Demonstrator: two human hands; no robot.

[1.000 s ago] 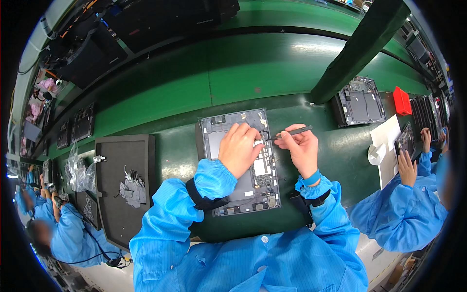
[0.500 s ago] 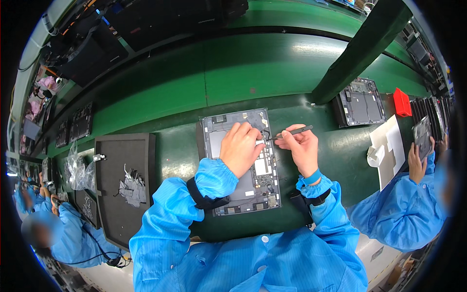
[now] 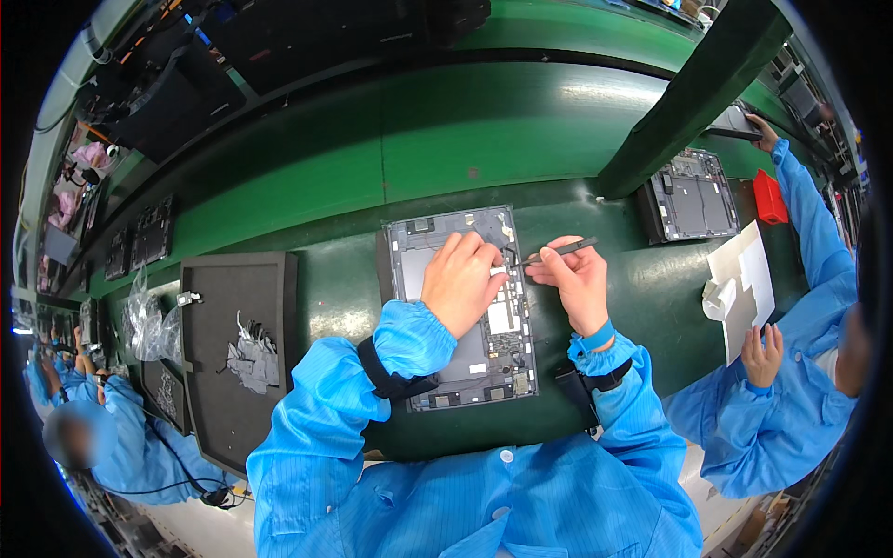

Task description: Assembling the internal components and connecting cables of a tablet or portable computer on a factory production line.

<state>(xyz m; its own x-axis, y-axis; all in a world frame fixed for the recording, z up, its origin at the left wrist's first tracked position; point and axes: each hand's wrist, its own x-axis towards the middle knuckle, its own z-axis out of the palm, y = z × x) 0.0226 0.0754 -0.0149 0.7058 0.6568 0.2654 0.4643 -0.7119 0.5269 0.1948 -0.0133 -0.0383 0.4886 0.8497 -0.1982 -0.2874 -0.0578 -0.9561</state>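
Note:
An opened tablet-like device (image 3: 465, 363) lies in front of me, with its grey shell and inner parts facing up. Along its right half runs a circuit board (image 3: 503, 318). My left hand (image 3: 456, 284) rests over the upper middle of the device, its fingers curled together at the board's edge; what they pinch, if anything, is hidden. Black tweezers (image 3: 569, 248) are held in my right hand (image 3: 579, 284), just right of the device. Their tip points left to a short black cable (image 3: 508, 254) near the left fingertips; whether it touches is too small to tell.
A black foam tray (image 3: 219, 409) with torn grey scraps (image 3: 253, 361) stands left, beside clear plastic bags (image 3: 149, 325). Rightward are stacked opened devices (image 3: 693, 200), a red bin (image 3: 768, 198), white card (image 3: 750, 279) and a slanted green post (image 3: 693, 98). Co-workers sit on both sides.
The co-worker on the right, who held a dark panel close, now stretches one arm to a panel at the far right behind the post. My hands have hardly moved.

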